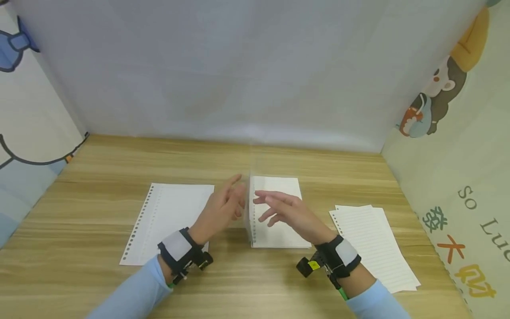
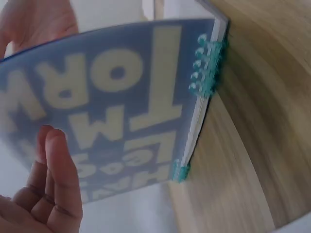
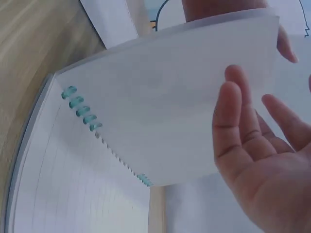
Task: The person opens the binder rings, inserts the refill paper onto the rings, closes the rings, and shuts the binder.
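Observation:
An opened loose-leaf notebook (image 1: 280, 226) lies at the middle of the table. Its cover (image 2: 109, 97), blue-grey with big pale letters, stands nearly upright at the spine. Teal binder rings (image 2: 209, 68) join cover and pages in two short groups. On the lettered side is my left hand (image 1: 219, 208), fingers extended and close to the cover. Facing the blank white inner side, my right hand (image 1: 288, 212) hovers over the pages with loosely bent fingers and nothing in its grasp. In the right wrist view the raised cover partly hides the left hand.
A stack of white punched sheets (image 1: 175, 212) lies left of the notebook, partly under the left forearm. Lined loose sheets (image 1: 374, 243) lie on the right, slightly fanned. A pale curtain (image 1: 239, 79) closes off the table's back, with printed cloth at both sides.

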Tool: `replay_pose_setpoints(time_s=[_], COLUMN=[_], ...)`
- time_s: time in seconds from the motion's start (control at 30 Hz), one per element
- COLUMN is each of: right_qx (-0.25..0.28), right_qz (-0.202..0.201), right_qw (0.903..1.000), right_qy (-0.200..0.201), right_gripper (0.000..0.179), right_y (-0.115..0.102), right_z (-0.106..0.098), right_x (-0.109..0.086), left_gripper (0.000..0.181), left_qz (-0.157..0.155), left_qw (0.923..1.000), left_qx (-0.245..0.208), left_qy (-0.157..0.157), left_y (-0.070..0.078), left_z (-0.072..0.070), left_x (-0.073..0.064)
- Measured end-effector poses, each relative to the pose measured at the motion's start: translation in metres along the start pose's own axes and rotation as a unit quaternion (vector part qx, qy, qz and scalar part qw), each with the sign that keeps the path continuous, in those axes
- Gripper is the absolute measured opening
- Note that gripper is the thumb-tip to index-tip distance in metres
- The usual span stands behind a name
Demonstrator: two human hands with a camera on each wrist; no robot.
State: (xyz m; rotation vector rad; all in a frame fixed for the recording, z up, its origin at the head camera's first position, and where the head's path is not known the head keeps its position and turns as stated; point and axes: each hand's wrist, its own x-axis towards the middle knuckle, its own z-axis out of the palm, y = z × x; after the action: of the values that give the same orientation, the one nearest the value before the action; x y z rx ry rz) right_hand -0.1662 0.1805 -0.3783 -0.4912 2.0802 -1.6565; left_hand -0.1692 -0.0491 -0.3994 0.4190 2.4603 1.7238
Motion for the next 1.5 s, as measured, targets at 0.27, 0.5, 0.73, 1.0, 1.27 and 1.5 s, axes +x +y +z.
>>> replay_pose_setpoints(time_s=[0.27, 0.5, 0.73, 1.0, 1.27, 1.5], right_qx=[-0.42, -0.513, -0.493, -0.472, -0.474, -0.48], right_qz=[0.042, 0.053, 0.063, 0.074, 0.07, 0.07], right_qw=[0.9042, 0.8549, 0.8651, 0.8744, 0.8735, 0.8706], right_qy=[0.066, 0.061, 0.071, 0.086, 0.087, 0.084], right_gripper=[0.038, 0.033, 0.029, 0.026, 0.025, 0.022], right_y=[0.032, 0.055, 0.06, 0.064, 0.065, 0.059], right_z=[0.009, -0.003, -0.018, -0.022, -0.023, -0.024], right_x=[0.004, -0.009, -0.027, -0.038, -0.038, -0.033], left_gripper=[0.059, 0.052, 0.055, 0.058, 0.047, 0.033], left_qz=[-0.072, -0.106, -0.135, -0.146, -0.125, -0.105], left_qw=[0.9947, 0.9874, 0.9619, 0.9224, 0.9038, 0.8942], left_qx=[0.05, 0.107, 0.235, 0.346, 0.397, 0.424], left_qy=[0.053, 0.049, -0.035, -0.089, -0.099, -0.097], left_y=[-0.007, -0.016, -0.029, -0.039, -0.041, -0.04], left_z=[-0.028, -0.037, -0.029, -0.019, -0.015, -0.014], left_x=[-0.007, -0.013, -0.021, -0.019, -0.02, -0.019])
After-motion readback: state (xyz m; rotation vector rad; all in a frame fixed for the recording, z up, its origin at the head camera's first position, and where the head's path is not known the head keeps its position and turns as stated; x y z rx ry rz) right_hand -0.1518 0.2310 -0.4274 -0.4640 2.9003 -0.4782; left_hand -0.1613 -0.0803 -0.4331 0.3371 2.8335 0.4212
